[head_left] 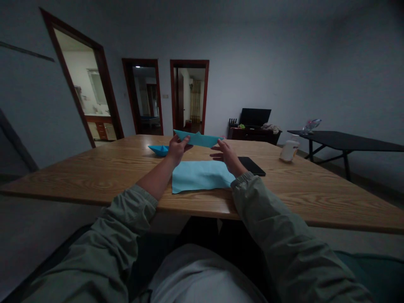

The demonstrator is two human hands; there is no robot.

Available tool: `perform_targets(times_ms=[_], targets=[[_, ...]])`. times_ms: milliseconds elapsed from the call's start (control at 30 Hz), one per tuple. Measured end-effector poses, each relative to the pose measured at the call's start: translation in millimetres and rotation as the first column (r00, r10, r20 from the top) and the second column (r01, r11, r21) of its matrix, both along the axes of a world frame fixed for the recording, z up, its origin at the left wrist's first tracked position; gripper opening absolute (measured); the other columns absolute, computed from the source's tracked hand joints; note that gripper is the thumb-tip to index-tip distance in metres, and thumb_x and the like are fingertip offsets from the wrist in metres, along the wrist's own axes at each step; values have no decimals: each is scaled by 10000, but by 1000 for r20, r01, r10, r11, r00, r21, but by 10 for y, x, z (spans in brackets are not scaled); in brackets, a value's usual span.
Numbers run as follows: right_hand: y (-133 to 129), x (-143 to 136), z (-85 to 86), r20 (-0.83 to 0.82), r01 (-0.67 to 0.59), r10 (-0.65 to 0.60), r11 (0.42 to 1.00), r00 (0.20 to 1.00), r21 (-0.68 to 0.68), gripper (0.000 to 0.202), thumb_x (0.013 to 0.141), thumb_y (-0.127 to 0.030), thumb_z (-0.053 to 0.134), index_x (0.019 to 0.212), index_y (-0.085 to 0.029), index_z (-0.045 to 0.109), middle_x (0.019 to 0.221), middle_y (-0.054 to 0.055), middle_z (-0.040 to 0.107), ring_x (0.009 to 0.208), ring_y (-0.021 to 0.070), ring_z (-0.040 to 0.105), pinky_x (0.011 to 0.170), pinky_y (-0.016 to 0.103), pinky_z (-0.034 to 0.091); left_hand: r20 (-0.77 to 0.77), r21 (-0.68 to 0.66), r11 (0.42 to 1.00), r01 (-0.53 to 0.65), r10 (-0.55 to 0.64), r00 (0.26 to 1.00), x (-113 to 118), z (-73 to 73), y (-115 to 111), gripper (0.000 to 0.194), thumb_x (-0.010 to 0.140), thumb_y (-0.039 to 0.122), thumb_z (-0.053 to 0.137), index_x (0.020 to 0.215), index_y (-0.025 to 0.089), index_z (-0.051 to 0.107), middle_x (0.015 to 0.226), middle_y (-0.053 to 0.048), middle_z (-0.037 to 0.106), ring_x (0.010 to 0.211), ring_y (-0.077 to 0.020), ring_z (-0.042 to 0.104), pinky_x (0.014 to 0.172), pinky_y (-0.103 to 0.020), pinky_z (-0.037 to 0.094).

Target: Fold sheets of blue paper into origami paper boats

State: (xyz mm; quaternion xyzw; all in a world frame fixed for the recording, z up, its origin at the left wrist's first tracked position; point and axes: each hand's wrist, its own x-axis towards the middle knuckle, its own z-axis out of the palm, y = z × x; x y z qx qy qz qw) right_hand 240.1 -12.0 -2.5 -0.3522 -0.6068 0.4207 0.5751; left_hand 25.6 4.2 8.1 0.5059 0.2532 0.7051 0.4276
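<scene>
A folded light-blue paper boat (pixel 203 140) is held up above the wooden table. My left hand (pixel 179 147) pinches its left end between thumb and fingers. At the right end, my right hand (pixel 225 152) grips the tip with thumb and forefinger, its other fingers spread. Below the hands lies a light-blue sheet of paper (pixel 202 176), slightly wavy, flat on the table. A darker blue paper boat (pixel 159 150) sits on the table just left of my left hand, partly hidden by it.
On the wooden table (pixel 94 174), a dark flat object (pixel 254 166) lies right of the sheet, and a white bottle (pixel 289 149) stands farther right. Beyond are a black table (pixel 353 139), a monitor (pixel 255 117) on a cabinet, and doorways.
</scene>
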Motion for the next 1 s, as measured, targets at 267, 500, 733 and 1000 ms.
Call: perform_targets(times_ms=[267,500,733,1000], targets=[[-8,-69,-38,-12,-22,22,999,1000,47,506,855,-671,606,1019,-199,530,905,81,687,603,176,671,554,286,578,-140,-17,989,145,-146,979,84,-56,-66,370,710,355,757,962,192,541,930,-27,663,819,-172,683,779,-366,570],[45,-46,-71,21,-9,6,991,1000,132,560,748,-675,710,986,-182,592,898,44,644,603,139,633,537,246,553,-359,-55,983,173,-181,915,75,-65,-152,356,747,388,697,1001,202,531,923,-30,658,699,-171,694,646,-300,534],[25,-32,-73,80,-71,58,984,995,164,501,742,-610,750,960,-169,656,833,37,654,637,137,616,583,238,550,-417,-66,965,253,-257,872,23,-90,-121,356,762,443,685,973,170,596,919,-52,664,653,-127,643,644,-281,520],[68,-2,-108,119,-44,23,983,993,180,472,736,-590,755,879,-146,685,756,27,646,615,135,598,583,232,527,-516,-88,975,206,-222,828,18,-115,-61,443,664,509,795,877,135,686,809,-78,685,622,-138,617,632,-297,534]])
